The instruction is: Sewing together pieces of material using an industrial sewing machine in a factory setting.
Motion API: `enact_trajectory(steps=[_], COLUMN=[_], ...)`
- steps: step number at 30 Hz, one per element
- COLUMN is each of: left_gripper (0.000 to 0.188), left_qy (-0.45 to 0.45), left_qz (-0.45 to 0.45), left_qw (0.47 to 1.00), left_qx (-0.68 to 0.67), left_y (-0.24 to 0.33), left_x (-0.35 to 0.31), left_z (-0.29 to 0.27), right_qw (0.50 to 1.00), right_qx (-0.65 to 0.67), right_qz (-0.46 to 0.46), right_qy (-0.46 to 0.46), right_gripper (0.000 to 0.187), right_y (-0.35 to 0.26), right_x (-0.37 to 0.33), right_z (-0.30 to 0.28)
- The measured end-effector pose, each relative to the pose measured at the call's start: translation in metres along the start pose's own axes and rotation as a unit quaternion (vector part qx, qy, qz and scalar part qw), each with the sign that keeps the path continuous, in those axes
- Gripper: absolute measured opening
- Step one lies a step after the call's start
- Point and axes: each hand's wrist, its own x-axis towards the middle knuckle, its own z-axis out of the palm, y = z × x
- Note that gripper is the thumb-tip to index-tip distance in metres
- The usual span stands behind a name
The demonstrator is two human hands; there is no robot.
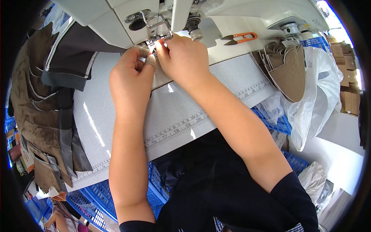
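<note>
While a large blue plastic crate with slotted walls (pixel 98 193) stands below the front edge of the pale grey surface (pixel 96 100) printed with ruler scales, its contents are mostly hidden. At the right, a smaller blue lattice crate (pixel 279 125) sits under a crumpled translucent plastic bag, and a large white plastic bag (pixel 315 92) hangs beside it, its contents too veiled to identify. Brown cardboard boxes (pixel 348 67) are stacked farther right.

A dark charcoal-brown fabric piece with pale-edged seams (pixel 83 40) lies on the left of the surface, its smooth panel narrowing toward the left hand (pixel 133 65) near the metal presser foot (pixel 155 40) of the white sewing machine. That hand is curled, thumb and forefinger, both wrapped in beige, nearly meeting. The right hand (pixel 181 54) bends its fingers at the presser foot's other side. I cannot tell what either one grips. Brown plush panels (pixel 40 127) are heaped at far left; orange-handled thread snips (pixel 241 38) lie beyond the right hand.
</note>
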Motion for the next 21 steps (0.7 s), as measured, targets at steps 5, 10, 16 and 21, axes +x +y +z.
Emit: enact_trajectory(steps=[5, 10, 16, 21], left_gripper=[0.017, 0.016, 0.015, 0.014], left_qy=[0.001, 0.003, -0.001, 0.002], left_qz=[0.0, 0.003, -0.009, -0.006], left_qw=[1.0, 1.0, 1.0, 1.0], left_qx=[0.001, 0.007, -0.001, -0.003], left_y=[0.0, 0.0029, 0.0052, 0.0044], left_x=[-0.0001, -0.0006, -0.0006, 0.0], left_z=[-0.0005, -0.0007, -0.0013, -0.001], right_qw=[1.0, 1.0, 1.0, 0.999], right_qx=[0.017, 0.013, -0.013, 0.027], right_qz=[0.008, -0.012, -0.018, 0.007], right_qy=[0.0, 0.026, 0.013, 0.024], right_gripper=[0.022, 0.025, 0.027, 0.028], right_y=[0.0018, 0.0022, 0.0027, 0.0028], right_x=[0.0003, 0.0014, 0.0002, 0.0004], right_z=[0.0047, 0.0033, 0.0037, 0.004])
